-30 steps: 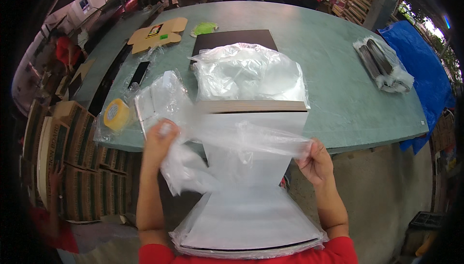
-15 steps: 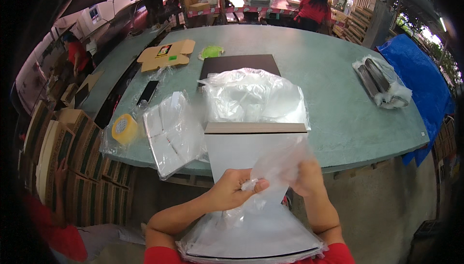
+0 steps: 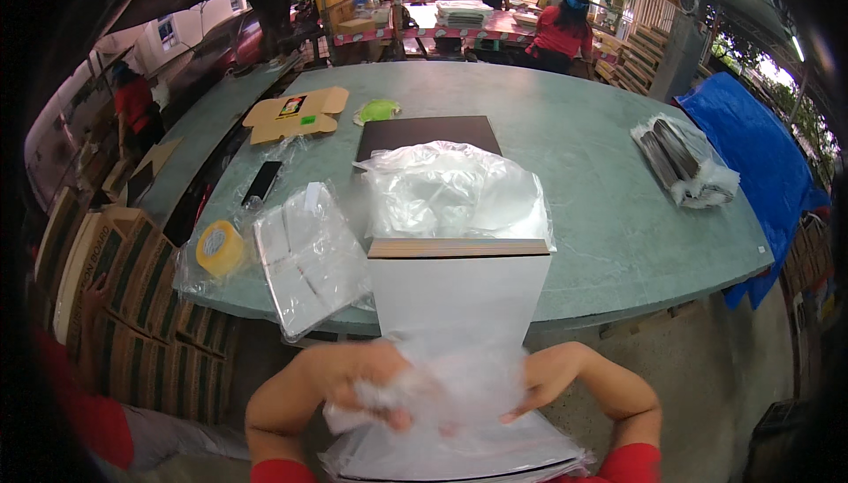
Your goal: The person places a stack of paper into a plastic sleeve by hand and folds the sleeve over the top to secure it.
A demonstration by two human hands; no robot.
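Observation:
Close to my body, my left hand (image 3: 375, 386) is closed on a crumpled clear plastic bag (image 3: 459, 368), both smeared by motion. My right hand (image 3: 543, 381) touches the bag's right side with fingers pointing down and inward; part of them is hidden by the film, so its grip is unclear. Below the hands lies a pile of flat clear plastic bags (image 3: 442, 458). Just ahead, a stack of white-faced boards (image 3: 459, 293) with a brown edge juts over the table's near edge. Behind it sits a heap of clear plastic bags (image 3: 455, 196).
On the green table (image 3: 609, 165) lie a dark flat panel (image 3: 433, 132), a wrapped white packet (image 3: 309, 258), a tape roll (image 3: 219, 249), a black phone-like object (image 3: 261, 182), an unfolded cardboard box (image 3: 296, 114) and a bagged dark bundle (image 3: 685, 160). Cartons (image 3: 132, 306) stand left, beside a person's arm.
Both hands have come down toward my body with the plastic bag, and the film is now spread between them. My view has shifted slightly. My right hand has moved lower.

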